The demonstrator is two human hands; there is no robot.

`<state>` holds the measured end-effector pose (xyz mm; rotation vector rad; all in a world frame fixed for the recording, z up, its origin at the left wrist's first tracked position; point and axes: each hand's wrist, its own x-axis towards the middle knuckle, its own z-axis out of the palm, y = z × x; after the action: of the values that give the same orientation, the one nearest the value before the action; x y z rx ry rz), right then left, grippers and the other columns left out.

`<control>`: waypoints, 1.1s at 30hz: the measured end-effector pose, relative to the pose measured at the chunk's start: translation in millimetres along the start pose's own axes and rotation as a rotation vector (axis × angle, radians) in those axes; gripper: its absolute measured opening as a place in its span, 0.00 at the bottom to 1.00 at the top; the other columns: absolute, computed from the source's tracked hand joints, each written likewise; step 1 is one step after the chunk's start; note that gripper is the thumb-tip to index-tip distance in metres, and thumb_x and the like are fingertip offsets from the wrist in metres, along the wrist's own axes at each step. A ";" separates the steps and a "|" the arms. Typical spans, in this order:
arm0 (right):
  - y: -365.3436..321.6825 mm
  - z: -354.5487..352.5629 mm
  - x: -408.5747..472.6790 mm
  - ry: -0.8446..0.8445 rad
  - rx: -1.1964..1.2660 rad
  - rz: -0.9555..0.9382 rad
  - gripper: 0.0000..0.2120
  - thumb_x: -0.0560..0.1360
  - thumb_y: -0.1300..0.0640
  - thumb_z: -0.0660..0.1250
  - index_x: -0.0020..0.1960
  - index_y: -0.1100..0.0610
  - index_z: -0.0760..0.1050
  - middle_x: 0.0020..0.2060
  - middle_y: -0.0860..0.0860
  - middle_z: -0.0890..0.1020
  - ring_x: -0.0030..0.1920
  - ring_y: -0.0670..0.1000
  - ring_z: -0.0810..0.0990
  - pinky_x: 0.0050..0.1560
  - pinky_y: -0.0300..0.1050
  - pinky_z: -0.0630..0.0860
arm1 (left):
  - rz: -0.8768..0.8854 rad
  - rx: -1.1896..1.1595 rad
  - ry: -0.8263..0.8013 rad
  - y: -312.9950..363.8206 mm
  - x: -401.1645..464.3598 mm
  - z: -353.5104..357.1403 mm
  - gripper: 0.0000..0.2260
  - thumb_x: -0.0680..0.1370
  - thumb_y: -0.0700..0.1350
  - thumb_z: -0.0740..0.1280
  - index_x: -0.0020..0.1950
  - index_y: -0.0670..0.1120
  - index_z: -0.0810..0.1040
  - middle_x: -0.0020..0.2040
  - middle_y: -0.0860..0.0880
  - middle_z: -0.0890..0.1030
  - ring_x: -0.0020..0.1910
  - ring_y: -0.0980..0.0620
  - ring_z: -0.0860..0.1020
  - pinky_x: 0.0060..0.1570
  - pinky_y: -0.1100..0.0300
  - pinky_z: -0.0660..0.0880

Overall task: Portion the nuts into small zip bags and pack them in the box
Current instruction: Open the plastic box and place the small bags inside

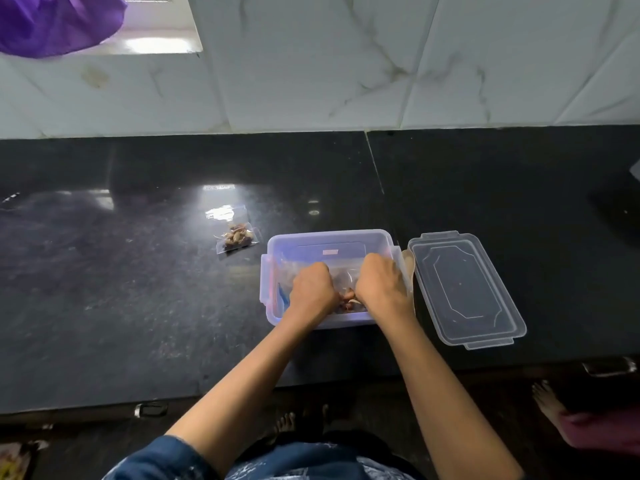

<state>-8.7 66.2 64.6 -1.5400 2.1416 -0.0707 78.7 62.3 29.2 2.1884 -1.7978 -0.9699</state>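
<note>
A clear plastic box (277, 247) stands on the dark counter near its front edge. Both my hands are inside it. My left hand (311, 292) and my right hand (382, 284) have curled fingers gripping a small clear zip bag (346, 277) between them, with brown nuts (349, 304) showing at its lower end. More clear bags lie under the hands, partly hidden. A filled zip bag of nuts (237, 235) lies flat on the counter just left of the box. The box's clear lid (465, 289) lies to the right.
A wooden spoon (409, 261) sits between box and lid, mostly hidden. The black counter (121, 271) ends at a tiled wall behind. A dark object (620, 206) lies at the far right. Another person's foot (547, 400) shows at the lower right. Purple cloth (55, 22) hangs at the top left.
</note>
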 end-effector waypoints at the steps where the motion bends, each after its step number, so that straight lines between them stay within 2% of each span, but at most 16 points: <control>1: 0.6 -0.2 -2.5 0.024 -0.002 0.003 0.10 0.79 0.63 0.61 0.60 0.63 0.73 0.54 0.59 0.79 0.53 0.56 0.79 0.49 0.43 0.75 | 0.010 -0.001 0.022 0.5 -0.9 1.1 0.07 0.73 0.45 0.69 0.42 0.43 0.74 0.43 0.44 0.79 0.43 0.47 0.76 0.41 0.57 0.71; 3: 3.8 -2.0 -8.2 0.081 -0.004 -0.014 0.14 0.78 0.63 0.63 0.63 0.61 0.70 0.56 0.58 0.78 0.56 0.56 0.78 0.52 0.46 0.77 | 0.031 0.005 0.089 0.8 -3.8 0.9 0.08 0.73 0.46 0.69 0.41 0.43 0.73 0.41 0.45 0.79 0.41 0.48 0.75 0.39 0.57 0.70; 5: 9.1 -3.6 -12.8 0.064 -0.003 -0.076 0.20 0.78 0.62 0.64 0.68 0.58 0.65 0.58 0.58 0.76 0.58 0.55 0.77 0.54 0.47 0.77 | 0.048 0.035 0.119 0.0 -5.1 -0.2 0.09 0.73 0.45 0.70 0.41 0.42 0.72 0.41 0.45 0.79 0.41 0.47 0.76 0.39 0.56 0.72; 10: 11.2 0.3 -7.7 -0.061 -0.057 -0.109 0.18 0.80 0.62 0.60 0.68 0.55 0.67 0.60 0.56 0.76 0.57 0.55 0.77 0.55 0.48 0.78 | 0.003 0.128 -0.068 3.8 0.6 -1.5 0.10 0.74 0.48 0.70 0.48 0.42 0.76 0.49 0.43 0.80 0.44 0.48 0.75 0.45 0.58 0.70; 14: 9.4 2.1 -3.6 -0.042 -0.115 -0.088 0.15 0.80 0.60 0.60 0.67 0.56 0.69 0.60 0.56 0.77 0.58 0.56 0.78 0.56 0.50 0.78 | -0.030 0.087 -0.185 10.1 6.3 2.0 0.15 0.76 0.49 0.68 0.57 0.40 0.76 0.56 0.42 0.79 0.56 0.45 0.76 0.56 0.55 0.71; 18: 5.4 6.2 -4.4 -0.002 -0.162 -0.057 0.16 0.80 0.61 0.59 0.68 0.58 0.68 0.60 0.57 0.76 0.58 0.57 0.79 0.54 0.53 0.80 | -0.016 0.085 -0.222 14.8 4.8 0.2 0.14 0.78 0.44 0.64 0.59 0.37 0.75 0.58 0.39 0.78 0.59 0.41 0.76 0.58 0.54 0.71; 21: 4.7 3.9 -5.9 0.015 -0.199 -0.059 0.15 0.80 0.61 0.60 0.66 0.59 0.70 0.59 0.56 0.75 0.58 0.56 0.78 0.53 0.50 0.80 | -0.005 0.094 -0.187 16.1 3.2 -0.4 0.12 0.78 0.41 0.62 0.58 0.36 0.75 0.59 0.39 0.78 0.59 0.41 0.76 0.55 0.55 0.72; 24: 7.5 -2.6 -8.9 0.036 -0.196 -0.117 0.13 0.79 0.61 0.62 0.63 0.57 0.71 0.61 0.55 0.70 0.57 0.54 0.77 0.51 0.47 0.78 | -0.025 0.123 -0.136 14.7 0.7 -1.4 0.12 0.77 0.45 0.65 0.57 0.40 0.75 0.57 0.43 0.79 0.58 0.44 0.76 0.56 0.55 0.71; 27: 6.2 0.7 -4.8 -0.011 -0.204 -0.122 0.13 0.79 0.61 0.63 0.63 0.58 0.71 0.59 0.55 0.74 0.56 0.56 0.79 0.52 0.50 0.80 | -0.023 0.143 -0.090 15.8 1.9 -1.0 0.11 0.76 0.43 0.68 0.56 0.40 0.75 0.56 0.43 0.78 0.57 0.44 0.76 0.55 0.55 0.72; 30: 5.3 6.2 0.9 -0.061 -0.201 -0.093 0.15 0.79 0.61 0.63 0.65 0.58 0.70 0.58 0.57 0.78 0.55 0.57 0.80 0.54 0.53 0.80 | -0.104 0.119 -0.123 15.7 4.3 -0.2 0.13 0.76 0.43 0.69 0.59 0.42 0.75 0.56 0.44 0.77 0.58 0.45 0.76 0.59 0.54 0.71; 33: 9.4 5.3 6.2 -0.055 -0.162 -0.130 0.14 0.79 0.61 0.62 0.65 0.58 0.71 0.57 0.56 0.79 0.54 0.56 0.81 0.54 0.50 0.80 | -0.048 0.109 -0.104 11.1 3.4 -2.4 0.10 0.74 0.43 0.71 0.53 0.41 0.78 0.50 0.44 0.79 0.53 0.46 0.78 0.52 0.56 0.73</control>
<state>-16.2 65.3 54.7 -1.7513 2.0453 0.1024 71.1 55.5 35.2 2.2957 -1.8934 -1.0368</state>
